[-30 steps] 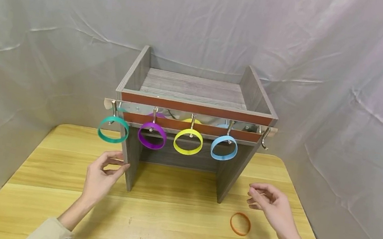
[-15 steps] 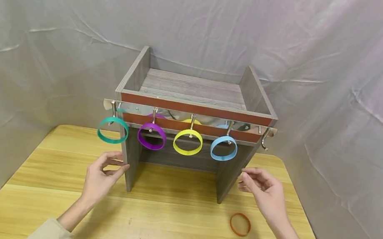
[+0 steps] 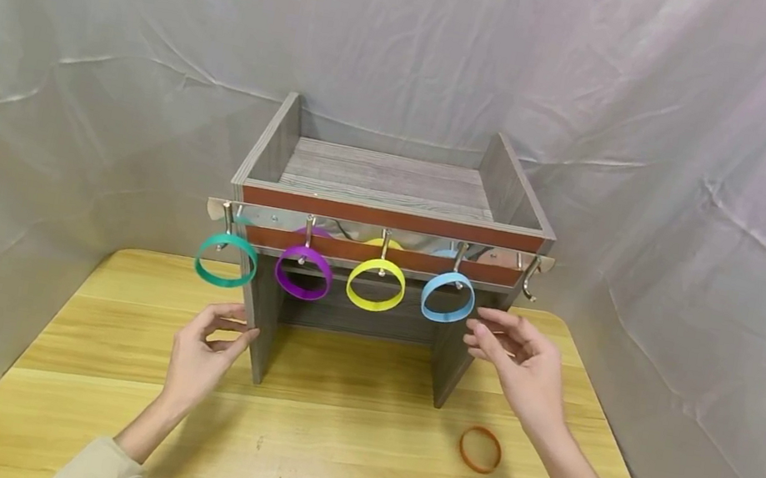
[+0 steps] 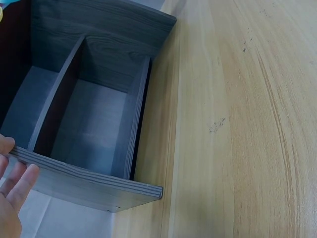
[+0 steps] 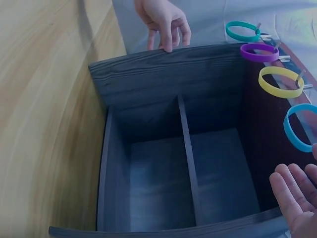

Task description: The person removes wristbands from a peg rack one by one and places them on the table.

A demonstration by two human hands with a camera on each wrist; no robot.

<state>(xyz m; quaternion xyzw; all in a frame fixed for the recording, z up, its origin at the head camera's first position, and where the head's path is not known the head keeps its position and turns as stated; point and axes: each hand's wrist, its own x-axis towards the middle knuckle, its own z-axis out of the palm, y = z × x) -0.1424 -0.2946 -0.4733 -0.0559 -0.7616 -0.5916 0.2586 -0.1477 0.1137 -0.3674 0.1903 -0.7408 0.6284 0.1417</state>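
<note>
My left hand (image 3: 202, 357) pinches the front edge of the left side panel (image 4: 89, 174) of a grey wooden shelf (image 3: 394, 173), thumb on one face and fingers on the other. My right hand (image 3: 526, 373) holds nothing. Its fingers are loosely bent, just right of a light blue wristband (image 3: 446, 318), apart from it in the head view. That band hangs on a metal hook, in a row with a yellow wristband (image 5: 279, 92), a purple wristband (image 3: 300, 293) and a green wristband (image 3: 222, 281). An orange wristband (image 3: 479, 468) lies on the table below my right hand.
A metal hook rail (image 3: 265, 216) runs across the shelf's front. Its rightmost hook (image 3: 530, 280) bears no band. The shelf stands on a wooden table (image 3: 330, 467). Grey cloth (image 3: 416, 42) hangs behind and at both sides.
My right hand has moved up and left, from above the orange wristband to beside the light blue one. The left hand and all the wristbands have stayed put.
</note>
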